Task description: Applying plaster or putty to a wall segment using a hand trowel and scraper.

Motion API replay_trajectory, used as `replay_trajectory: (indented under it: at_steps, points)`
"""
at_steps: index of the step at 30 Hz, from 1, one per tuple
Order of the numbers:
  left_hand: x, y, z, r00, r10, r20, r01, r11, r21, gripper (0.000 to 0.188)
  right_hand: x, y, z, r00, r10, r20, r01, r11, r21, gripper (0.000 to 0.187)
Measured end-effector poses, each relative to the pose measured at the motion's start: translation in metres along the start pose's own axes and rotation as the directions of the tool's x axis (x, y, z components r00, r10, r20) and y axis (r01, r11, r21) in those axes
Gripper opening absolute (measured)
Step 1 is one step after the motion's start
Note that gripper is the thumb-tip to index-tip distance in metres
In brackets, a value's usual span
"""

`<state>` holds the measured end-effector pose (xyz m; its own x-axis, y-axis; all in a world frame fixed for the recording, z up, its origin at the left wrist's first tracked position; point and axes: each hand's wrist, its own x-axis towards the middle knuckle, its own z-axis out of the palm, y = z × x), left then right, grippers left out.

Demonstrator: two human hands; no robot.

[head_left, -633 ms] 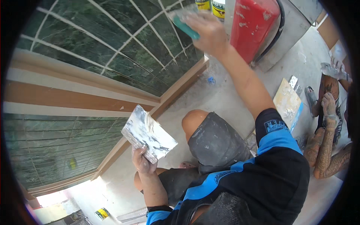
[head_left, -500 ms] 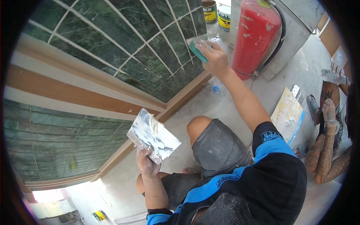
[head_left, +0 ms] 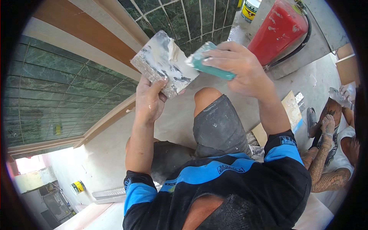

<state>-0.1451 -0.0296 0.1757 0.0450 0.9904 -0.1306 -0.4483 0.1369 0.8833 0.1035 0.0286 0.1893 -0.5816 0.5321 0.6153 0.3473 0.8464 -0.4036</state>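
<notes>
My left hand point(head_left: 150, 97) grips the lower edge of a small rectangular board point(head_left: 155, 63), tilted and smeared with white paste. A thicker ridge of paste point(head_left: 173, 51) lies near its upper right edge. In my right hand point(head_left: 245, 69) is a flat green spreader point(head_left: 211, 68), with white paste on its left edge and on my fingers. That edge is right beside the board's right side; whether they touch I cannot tell. Beyond both hands stands a wall of dark green tiles point(head_left: 195, 23) with pale joint lines.
A red fire extinguisher point(head_left: 278, 32) and a yellow-and-white can point(head_left: 251, 9) stand at far right. A paste-covered board point(head_left: 292, 109) lies on the floor to the right. Another person point(head_left: 326, 153) sits at the right edge, holding a scraper point(head_left: 337, 95). Wooden trim point(head_left: 82, 27) borders the tiles.
My right hand has drawn the spreader back from the tiled wall to beside the board. My left hand has raised the board, and the view has shifted.
</notes>
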Motion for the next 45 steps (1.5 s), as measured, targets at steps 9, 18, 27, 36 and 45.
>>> replay_trajectory:
  at_steps: [9, 18, 27, 36, 45]
  points:
    - [-0.030, 0.007, -0.048, 0.971, 0.158, -0.178, -0.159, 0.987, 0.005, 0.043, 0.008, -0.006, 0.031, 0.926, 0.044, 0.375, -0.055, 0.998, 0.019, 0.041]
    - [-0.075, 0.005, -0.124, 0.970, 0.108, -0.217, -0.155, 0.965, -0.212, 0.049, 0.071, 0.024, 0.090, 0.749, 0.347, -0.564, -0.421, 0.907, 0.000, 0.035]
    - [-0.103, 0.012, -0.165, 0.972, 0.138, -0.192, -0.185, 0.950, -0.253, 0.051, 0.028, 0.060, 0.145, 0.965, 0.127, -0.227, -0.215, 0.883, -0.417, 0.036]
    - [-0.101, 0.000, -0.167, 0.986, 0.012, -0.169, -0.063, 0.951, -0.302, 0.050, 0.083, 0.030, 0.180, 0.619, 0.146, -0.772, -0.494, 0.836, -0.238, 0.041]
    - [-0.087, -0.001, -0.161, 0.989, 0.010, -0.150, -0.055, 0.954, -0.296, 0.048, 0.071, 0.033, 0.095, 0.928, -0.074, -0.366, -0.110, 0.882, -0.459, 0.051]
